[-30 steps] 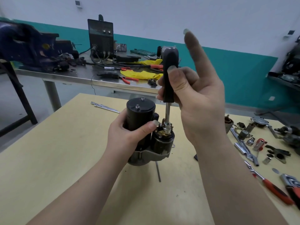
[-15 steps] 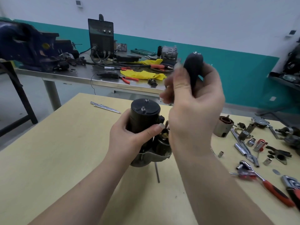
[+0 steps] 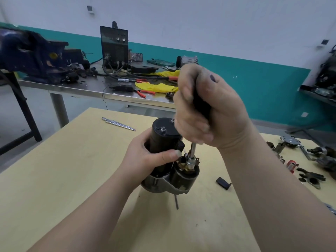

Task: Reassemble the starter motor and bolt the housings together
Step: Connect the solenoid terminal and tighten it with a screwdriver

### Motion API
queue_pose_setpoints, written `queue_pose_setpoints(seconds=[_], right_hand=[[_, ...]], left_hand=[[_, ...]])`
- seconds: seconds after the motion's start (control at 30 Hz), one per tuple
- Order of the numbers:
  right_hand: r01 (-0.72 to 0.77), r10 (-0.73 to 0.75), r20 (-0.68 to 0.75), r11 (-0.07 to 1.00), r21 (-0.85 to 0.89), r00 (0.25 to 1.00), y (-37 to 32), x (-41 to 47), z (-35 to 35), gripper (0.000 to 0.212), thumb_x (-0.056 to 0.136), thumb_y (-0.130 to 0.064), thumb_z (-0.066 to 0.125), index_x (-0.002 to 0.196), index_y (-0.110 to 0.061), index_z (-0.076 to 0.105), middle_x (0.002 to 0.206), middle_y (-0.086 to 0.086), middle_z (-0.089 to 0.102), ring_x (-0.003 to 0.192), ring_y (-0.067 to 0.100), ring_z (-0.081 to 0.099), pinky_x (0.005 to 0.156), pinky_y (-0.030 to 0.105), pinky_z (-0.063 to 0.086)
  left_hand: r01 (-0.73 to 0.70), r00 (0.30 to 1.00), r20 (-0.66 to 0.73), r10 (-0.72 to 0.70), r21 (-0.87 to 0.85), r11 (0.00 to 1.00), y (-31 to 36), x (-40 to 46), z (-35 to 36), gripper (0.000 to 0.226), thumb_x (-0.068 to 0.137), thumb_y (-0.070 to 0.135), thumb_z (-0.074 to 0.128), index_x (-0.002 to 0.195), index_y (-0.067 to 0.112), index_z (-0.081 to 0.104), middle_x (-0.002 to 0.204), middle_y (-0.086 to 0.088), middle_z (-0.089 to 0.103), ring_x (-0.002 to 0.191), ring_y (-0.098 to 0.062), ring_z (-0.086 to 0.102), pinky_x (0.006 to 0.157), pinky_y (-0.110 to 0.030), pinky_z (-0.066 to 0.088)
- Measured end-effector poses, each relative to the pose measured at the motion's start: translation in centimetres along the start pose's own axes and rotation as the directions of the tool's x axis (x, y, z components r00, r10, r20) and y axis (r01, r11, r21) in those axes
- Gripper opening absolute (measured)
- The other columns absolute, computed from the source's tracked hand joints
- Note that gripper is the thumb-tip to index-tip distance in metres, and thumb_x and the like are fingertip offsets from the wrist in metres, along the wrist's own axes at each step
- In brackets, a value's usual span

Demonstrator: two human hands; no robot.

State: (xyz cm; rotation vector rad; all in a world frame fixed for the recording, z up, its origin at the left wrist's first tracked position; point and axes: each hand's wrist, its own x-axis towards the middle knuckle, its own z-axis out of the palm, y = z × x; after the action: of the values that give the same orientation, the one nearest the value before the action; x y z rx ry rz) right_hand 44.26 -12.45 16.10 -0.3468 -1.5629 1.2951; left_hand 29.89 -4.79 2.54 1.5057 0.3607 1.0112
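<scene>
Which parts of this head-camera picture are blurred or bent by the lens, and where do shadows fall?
Head view: the right hand gripping the nut driver is smeared by motion blur; the left hand and starter motor are sharper; the wall's teal band curves from wide-angle distortion; soft shadow lies on the wooden table beneath the motor.

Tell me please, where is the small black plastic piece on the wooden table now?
In the head view the small black plastic piece lies on the wooden table, to the right of the starter motor, below the right forearm.
</scene>
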Motion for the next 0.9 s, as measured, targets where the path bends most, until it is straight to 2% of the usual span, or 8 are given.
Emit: queue_pose_setpoints(seconds=[0.1, 0.2, 0.37, 0.47, 0.57, 0.67, 0.8, 0.9], right_hand=[[0.032, -0.083, -0.304, 0.985, -0.169, 0.949, 0.1, -0.4, 0.8, 0.036, 0.104, -0.026, 0.064, 0.076, -0.012, 0.047, 0.048, -0.003, 0.04, 0.032, 0.013, 0.025, 0.036, 0.02, 0.022], [0.036, -0.321, -0.635, 0.907, -0.42, 0.703, 0.5, -0.4, 1.9, 0.038, 0.108, -0.018, 0.058, 0.073, -0.009, 0.045, 0.052, 0.004, 0.032, 0.038, 0.018, 0.024, 0.04, 0.021, 0.025], [-0.076, -0.417, -0.768, 0.856, -0.512, 0.486, 0.9, -0.1, 1.9, 0.04, 0.105, -0.018, 0.063, 0.07, -0.012, 0.045, 0.063, 0.011, 0.032, 0.048, 0.019, 0.032, 0.046, 0.029, 0.03], [-0.092, -0.379, -0.729, 0.852, -0.516, 0.57, 0.6, -0.1, 1.8, 0.039, 0.105, -0.02, 0.065, 0.073, -0.014, 0.045, 0.061, 0.009, 0.032, 0.046, 0.018, 0.03, 0.044, 0.028, 0.029], [-0.053, -0.235, -0.567, 0.895, -0.443, 0.789, -0.1, -0.6, 1.1, 0.027, 0.106, -0.031, 0.061, 0.089, -0.01, 0.056, 0.057, 0.004, 0.034, 0.042, 0.017, 0.026, 0.041, 0.026, 0.026], [-0.01, -0.058, -0.316, 0.977, -0.212, 0.947, -0.9, -0.7, 0.3, 0.047, 0.108, -0.049, 0.036, 0.119, -0.013, 0.063, 0.058, 0.001, 0.041, 0.043, 0.019, 0.027, 0.045, 0.029, 0.026], [0.028, -0.041, -0.153, 0.996, -0.085, 0.987, -0.9, -0.1, 0.3, 0.039, 0.098, -0.038, 0.047, 0.079, -0.012, 0.069, 0.061, 0.007, 0.05, 0.046, 0.02, 0.053, 0.051, 0.028, 0.048], [-0.044, 0.015, -0.246, 0.993, -0.113, 0.969, -0.7, 0.6, 0.4, 0.038, 0.103, -0.027, 0.053, 0.068, -0.013, 0.049, 0.047, 0.002, 0.04, 0.031, 0.015, 0.035, 0.038, 0.018, 0.032]], left_hand=[[-0.007, 0.998, -0.056, 0.007, 0.008, 1.0, -0.2, -0.1, -0.1, 0.056, 0.06, 0.062, 0.099, 0.106, 0.038, 0.079, 0.097, 0.003, 0.081, 0.089, -0.014, 0.079, 0.075, -0.024, 0.061], [0.002, 0.983, -0.184, 0.005, 0.04, 0.999, -0.4, -0.3, 0.5, 0.047, 0.059, 0.051, 0.096, 0.102, 0.04, 0.08, 0.095, 0.007, 0.082, 0.086, -0.009, 0.079, 0.072, -0.019, 0.06], [-0.045, 0.944, -0.322, 0.075, 0.1, 0.994, -0.7, -1.0, 2.0, 0.054, 0.055, 0.056, 0.097, 0.104, 0.044, 0.079, 0.099, 0.01, 0.082, 0.09, -0.006, 0.078, 0.072, -0.014, 0.058], [-0.033, 0.951, -0.304, 0.06, 0.092, 0.995, -0.5, -0.8, 2.2, 0.056, 0.054, 0.058, 0.097, 0.105, 0.043, 0.078, 0.099, 0.01, 0.082, 0.091, -0.007, 0.078, 0.074, -0.014, 0.058], [-0.003, 0.963, -0.267, 0.026, 0.085, 0.996, -0.2, -0.4, 1.8, 0.061, 0.053, 0.063, 0.098, 0.107, 0.042, 0.079, 0.101, 0.009, 0.082, 0.093, -0.009, 0.078, 0.076, -0.017, 0.059], [0.019, 0.977, -0.212, -0.009, 0.047, 0.999, 0.1, -0.1, 1.1, 0.069, 0.049, 0.076, 0.096, 0.107, 0.041, 0.079, 0.1, 0.007, 0.082, 0.091, -0.009, 0.078, 0.075, -0.018, 0.059], [0.024, 0.978, -0.207, -0.017, 0.029, 0.999, 0.3, 0.0, 0.8, 0.051, 0.058, 0.058, 0.097, 0.102, 0.04, 0.08, 0.094, 0.009, 0.081, 0.085, -0.007, 0.078, 0.072, -0.017, 0.058], [0.015, 0.977, -0.211, -0.009, 0.024, 1.0, 0.2, -0.1, 0.7, 0.046, 0.061, 0.053, 0.095, 0.102, 0.041, 0.081, 0.094, 0.009, 0.081, 0.085, -0.006, 0.078, 0.072, -0.017, 0.058]])
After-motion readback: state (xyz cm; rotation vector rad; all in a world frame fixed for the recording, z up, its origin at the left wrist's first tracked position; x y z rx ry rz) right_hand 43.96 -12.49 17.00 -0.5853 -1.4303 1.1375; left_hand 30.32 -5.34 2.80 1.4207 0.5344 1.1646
